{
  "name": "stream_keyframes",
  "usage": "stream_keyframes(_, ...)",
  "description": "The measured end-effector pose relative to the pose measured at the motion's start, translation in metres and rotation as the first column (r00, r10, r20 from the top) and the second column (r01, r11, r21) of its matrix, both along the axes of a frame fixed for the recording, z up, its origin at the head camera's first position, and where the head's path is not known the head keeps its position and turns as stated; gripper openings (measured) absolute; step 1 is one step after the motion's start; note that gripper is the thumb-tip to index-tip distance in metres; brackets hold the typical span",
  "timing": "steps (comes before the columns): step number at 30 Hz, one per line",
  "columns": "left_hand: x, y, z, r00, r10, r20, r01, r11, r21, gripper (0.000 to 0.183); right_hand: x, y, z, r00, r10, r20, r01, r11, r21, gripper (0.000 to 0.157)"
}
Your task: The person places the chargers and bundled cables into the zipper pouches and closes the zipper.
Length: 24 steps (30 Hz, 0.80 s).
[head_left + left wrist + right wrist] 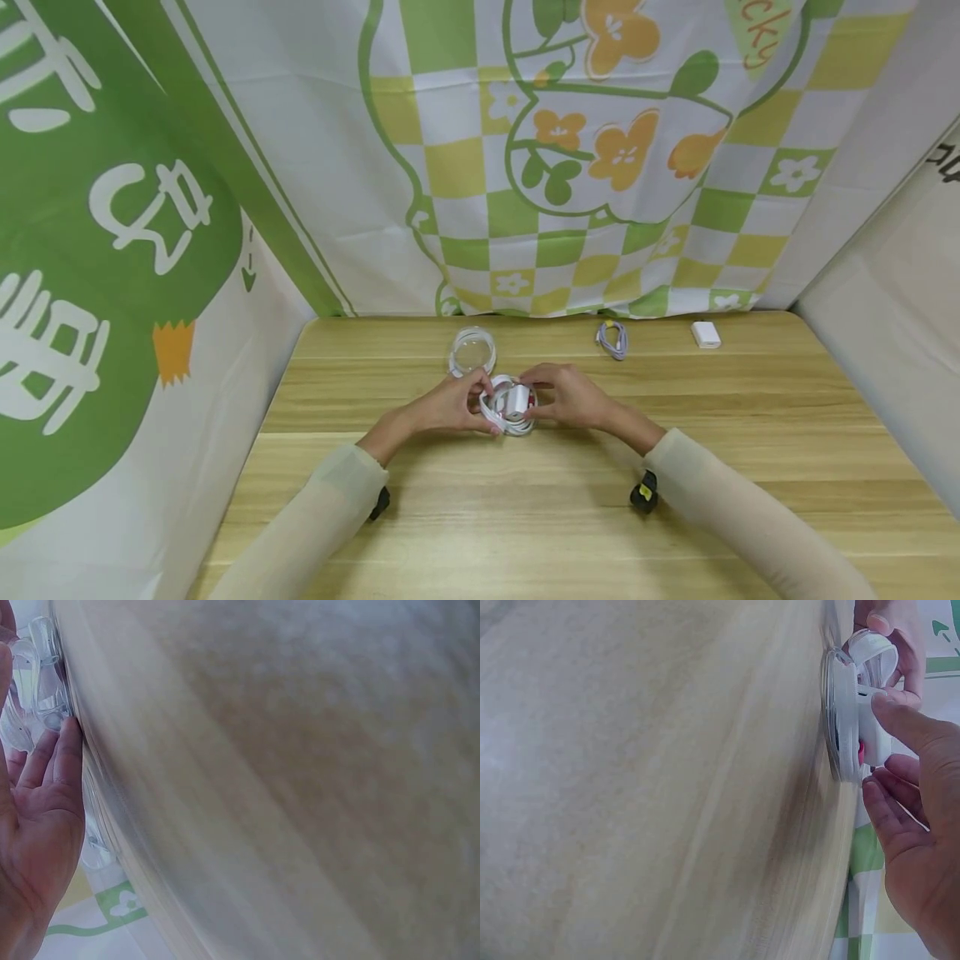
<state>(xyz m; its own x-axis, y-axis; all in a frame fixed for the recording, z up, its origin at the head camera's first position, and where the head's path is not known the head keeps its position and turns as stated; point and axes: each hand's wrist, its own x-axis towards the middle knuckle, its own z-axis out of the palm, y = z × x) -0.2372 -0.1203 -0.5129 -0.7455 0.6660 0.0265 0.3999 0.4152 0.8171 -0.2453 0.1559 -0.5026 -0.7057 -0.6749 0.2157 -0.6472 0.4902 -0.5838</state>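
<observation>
In the head view a coil of white cable lies mid-table, with a white charger plug on top of it and a bit of red beside the plug. My left hand grips the coil's left edge between thumb and fingers. From the right, my right hand holds the charger plug, its thumb on the plug's face in the right wrist view, where the plug stands against the white coil. A clear curved loop shows by the left hand's fingers there.
Just behind the hands lies another round white coil with a see-through middle. Farther right at the back are a grey-purple cable bundle and a white charger block. Printed cloth hangs behind the wooden table.
</observation>
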Motion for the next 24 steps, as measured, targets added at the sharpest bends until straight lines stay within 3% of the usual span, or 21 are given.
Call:
stream_keyframes(12,0.001,0.001,0.005,1.000,0.020,0.003,-0.020,0.999,-0.030,0.059,-0.003,0.003,-0.003,0.999,-0.002,-0.042,0.003,1.000,0.021,0.045)
stream_keyframes(24,0.001,0.005,0.013,1.000,-0.010,-0.018,0.009,0.998,-0.063,0.065,-0.003,0.004,-0.006,0.998,0.002,-0.055,-0.002,1.000,-0.005,0.045)
